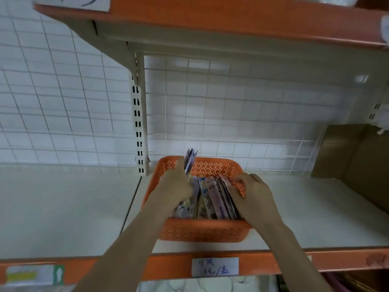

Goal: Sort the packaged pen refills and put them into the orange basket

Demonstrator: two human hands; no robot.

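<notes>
Two forearms are seen reaching up from the near edge of the shelf, past a handwritten price label on its orange front rail, into the orange basket that is set on the shelf. Inside the basket, a row of packaged pen refills is stood on edge, packed side by side from the middle towards the right wall. The right hand is laid against the right end of that row, its fingers curled over the outermost packs, which are pressed or held together. Further in, a small bundle of refills is gripped by the curled fingers of the left hand and is held upright above the basket's left side, its tops raised over the far rim. Behind the basket, a wire grid back panel and a cardboard box at the right are visible. For the step to be done well, the row should be kept squeezed rightwards so that a gap is left open, and the bundle should be lowered straight down, edges aligned.
</notes>
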